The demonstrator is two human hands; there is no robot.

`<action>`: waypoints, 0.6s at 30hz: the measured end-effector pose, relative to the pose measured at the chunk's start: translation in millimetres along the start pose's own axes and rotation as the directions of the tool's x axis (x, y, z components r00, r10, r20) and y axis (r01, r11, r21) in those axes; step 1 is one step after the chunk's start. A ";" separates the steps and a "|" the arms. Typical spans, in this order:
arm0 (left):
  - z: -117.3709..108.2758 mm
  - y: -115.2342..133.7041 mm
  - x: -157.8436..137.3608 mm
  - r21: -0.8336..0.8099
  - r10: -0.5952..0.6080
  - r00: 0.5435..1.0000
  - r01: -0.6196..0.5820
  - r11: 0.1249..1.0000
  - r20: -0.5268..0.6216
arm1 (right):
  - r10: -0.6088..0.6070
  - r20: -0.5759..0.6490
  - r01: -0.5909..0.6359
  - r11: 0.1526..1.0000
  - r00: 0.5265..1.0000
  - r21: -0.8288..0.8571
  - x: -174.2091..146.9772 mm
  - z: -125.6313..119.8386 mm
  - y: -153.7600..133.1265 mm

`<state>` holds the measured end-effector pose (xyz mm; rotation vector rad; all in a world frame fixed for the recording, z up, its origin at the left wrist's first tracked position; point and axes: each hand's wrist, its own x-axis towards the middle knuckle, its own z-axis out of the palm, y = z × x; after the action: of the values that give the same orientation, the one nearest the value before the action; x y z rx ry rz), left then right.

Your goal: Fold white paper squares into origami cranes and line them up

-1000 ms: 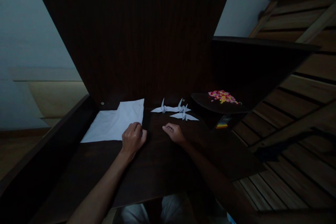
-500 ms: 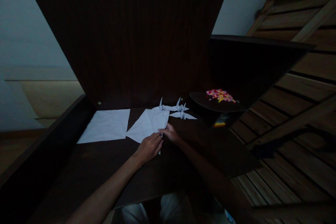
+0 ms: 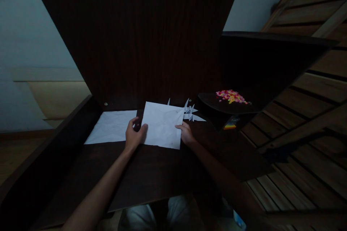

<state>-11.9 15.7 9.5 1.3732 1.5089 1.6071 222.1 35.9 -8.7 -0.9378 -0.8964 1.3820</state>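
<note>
A creased white sheet of paper (image 3: 162,124) is held up over the dark desk, its face toward me. My right hand (image 3: 187,134) pinches its right edge, thumb in front and fingers behind. At the sheet's left edge, my left hand (image 3: 134,135) is open, with thumb and fingers apart and the thumb tip close to or touching the edge. Another white sheet (image 3: 111,128) lies flat to the left, partly behind my left hand. Several folded paper cranes (image 3: 190,112) stand behind the held sheet, which hides part of them.
A corner shelf (image 3: 208,101) at the right carries a pile of small pink, red and yellow pieces (image 3: 232,96). Under it is a small item with a yellow and red stripe (image 3: 230,123). A tall dark panel (image 3: 146,43) rises behind the desk (image 3: 146,177).
The sheet, earlier turned cornerwise with both hands at its lower right, is now squared up and lifted. My left hand has let go and moved left; my right hand has shifted slightly right.
</note>
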 end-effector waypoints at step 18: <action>-2.6 -0.9 -0.3 -0.246 -0.408 0.827 0.519 0.819 0.386 | 0.026 0.049 -0.025 0.999 0.998 -0.022 -1.1 -5.9 -11.8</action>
<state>-14.3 14.6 8.9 0.9121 1.1830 1.1913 232.1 34.9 0.0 -0.9376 -0.9401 1.4252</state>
